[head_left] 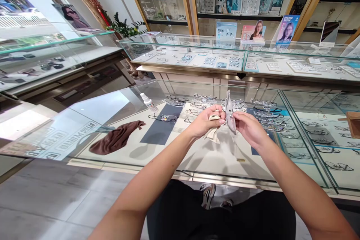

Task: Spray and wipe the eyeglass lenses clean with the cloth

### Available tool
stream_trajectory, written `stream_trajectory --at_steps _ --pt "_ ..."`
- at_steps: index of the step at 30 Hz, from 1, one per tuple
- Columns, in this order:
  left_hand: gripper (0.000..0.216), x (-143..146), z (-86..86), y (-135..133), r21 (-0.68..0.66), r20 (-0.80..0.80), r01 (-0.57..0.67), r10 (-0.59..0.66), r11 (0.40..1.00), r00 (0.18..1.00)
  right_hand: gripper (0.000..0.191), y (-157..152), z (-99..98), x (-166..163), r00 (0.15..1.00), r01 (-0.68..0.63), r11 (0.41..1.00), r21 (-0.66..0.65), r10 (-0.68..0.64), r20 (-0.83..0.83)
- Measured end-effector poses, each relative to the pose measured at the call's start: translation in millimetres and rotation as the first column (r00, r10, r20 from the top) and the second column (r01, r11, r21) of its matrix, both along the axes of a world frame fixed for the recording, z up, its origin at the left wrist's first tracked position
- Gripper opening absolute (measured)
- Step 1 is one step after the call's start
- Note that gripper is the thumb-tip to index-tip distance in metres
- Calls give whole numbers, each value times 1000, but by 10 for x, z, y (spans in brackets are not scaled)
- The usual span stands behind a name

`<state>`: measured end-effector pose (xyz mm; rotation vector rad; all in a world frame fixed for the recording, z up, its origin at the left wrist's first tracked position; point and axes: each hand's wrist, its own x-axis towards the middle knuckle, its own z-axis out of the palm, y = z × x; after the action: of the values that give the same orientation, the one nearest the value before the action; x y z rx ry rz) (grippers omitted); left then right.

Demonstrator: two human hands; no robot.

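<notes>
Above the glass counter, my left hand (206,122) is closed on a folded cream cloth (213,135) that hangs below the fingers. My right hand (251,127) pinches a thin, greyish, see-through plastic packet (230,114), turned nearly edge-on. Its contents are too small to make out. The left fingertips come up against the packet's near side; whether they grip it too is unclear. To the left, a crumpled brown cloth bag (116,138) lies on the glass. Beyond it stands a small white bottle (149,102) with a printed label.
Under the glass top of the counter (165,157), rows of eyeglasses (271,114) are laid out. A brown wooden object (353,123) sits at the right edge. Further back is another glass showcase (182,50), with a leafy plant (123,26) at its left end.
</notes>
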<state>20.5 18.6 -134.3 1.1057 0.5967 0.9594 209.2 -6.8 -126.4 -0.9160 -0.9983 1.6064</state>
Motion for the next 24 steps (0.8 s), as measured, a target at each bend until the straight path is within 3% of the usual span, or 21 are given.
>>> stream_trajectory --at_steps 9,16,20,24 --pt "53 -7 -8 -33 14 -194 11 -8 1000 981 26 -25 11 5 962 -15 959 284 -64 267" --pt "44 9 -26 12 1 -216 -109 107 994 970 25 29 -7 52 928 35 938 345 -159 337" --pt "37 -44 -32 84 -29 -172 -126 119 992 978 23 80 51 146 934 64 943 325 -172 313" --pt "32 -156 -5 185 -107 -31 -77 74 991 997 25 147 126 268 974 -15 985 172 -25 225"
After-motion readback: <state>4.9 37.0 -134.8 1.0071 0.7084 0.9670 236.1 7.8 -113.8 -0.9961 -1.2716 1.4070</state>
